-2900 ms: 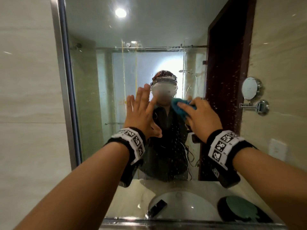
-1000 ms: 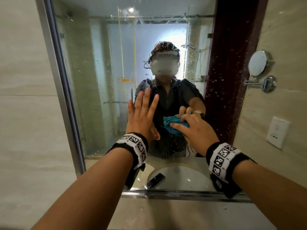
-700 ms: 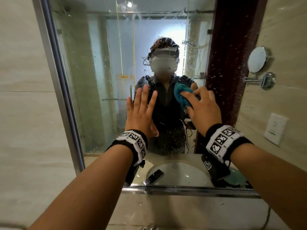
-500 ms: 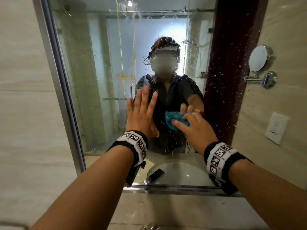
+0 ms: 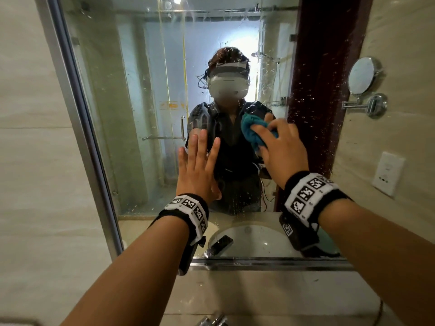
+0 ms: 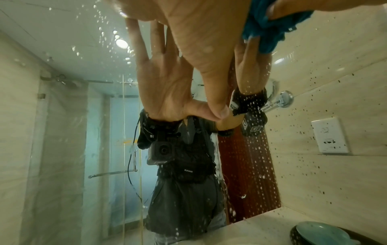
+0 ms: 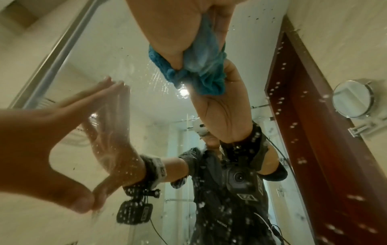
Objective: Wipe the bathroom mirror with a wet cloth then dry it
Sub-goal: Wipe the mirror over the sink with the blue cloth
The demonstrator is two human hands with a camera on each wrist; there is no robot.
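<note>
The big metal-framed mirror (image 5: 131,114) fills the head view, its glass streaked and dotted with water drops. My right hand (image 5: 279,147) grips a bunched teal cloth (image 5: 250,131) and presses it on the glass at chest height of my reflection. The right wrist view shows the cloth (image 7: 201,69) squeezed between thumb and fingers against the mirror. My left hand (image 5: 199,163) lies flat on the glass to the left of the cloth, fingers straight and holding nothing. In the left wrist view the left palm (image 6: 201,43) meets its reflection, with the cloth (image 6: 270,31) at top right.
A round shaving mirror (image 5: 360,75) on a chrome arm sticks out of the right wall, above a white socket plate (image 5: 388,172). The mirror's lower frame (image 5: 259,263) runs just under my wrists. A tap (image 5: 211,322) shows at the bottom edge. Tiled wall lies left.
My right hand has carried the cloth up and to the right on the glass from its lower position half a second ago. The left hand has stayed flat in place.
</note>
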